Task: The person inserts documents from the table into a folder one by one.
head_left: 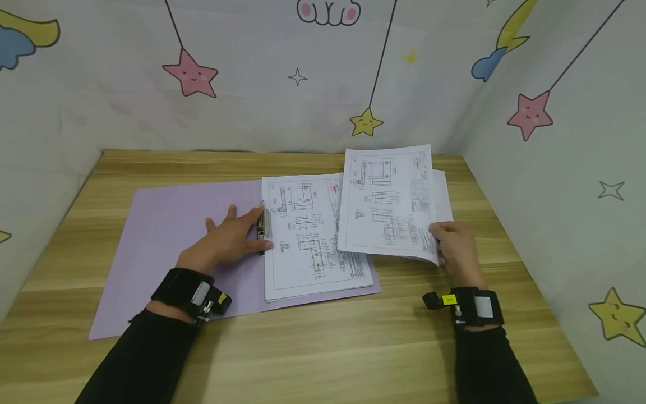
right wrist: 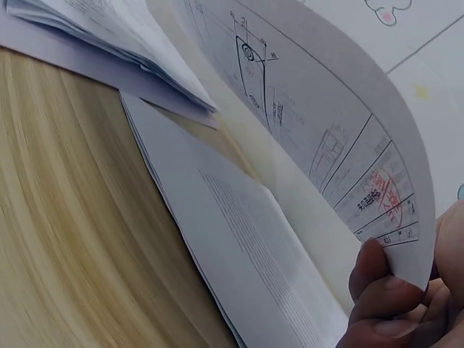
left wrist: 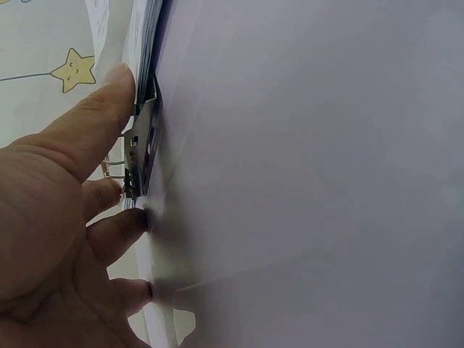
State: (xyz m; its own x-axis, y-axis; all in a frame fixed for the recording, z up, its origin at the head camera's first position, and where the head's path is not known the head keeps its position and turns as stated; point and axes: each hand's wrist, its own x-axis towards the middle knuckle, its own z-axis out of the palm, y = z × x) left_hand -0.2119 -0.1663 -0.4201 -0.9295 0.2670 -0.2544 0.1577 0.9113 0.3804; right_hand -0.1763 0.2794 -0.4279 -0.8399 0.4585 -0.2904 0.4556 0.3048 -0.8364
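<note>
A lilac folder lies spread on the table, with a stack of printed drawings on its right half. My left hand rests at the fold, fingers spread over the metal clip. In the left wrist view, its thumb lies along the edge of the stack beside the clip. My right hand pinches the lower right corner of a drawing sheet between thumb and fingers. That sheet is raised and bowed, overlapping the stack; its printed underside shows a red stamp in the right wrist view.
More papers lie on the wooden table right of the folder, partly hidden under the raised sheet. White cloth with cartoon stars hangs behind the table and along the right side.
</note>
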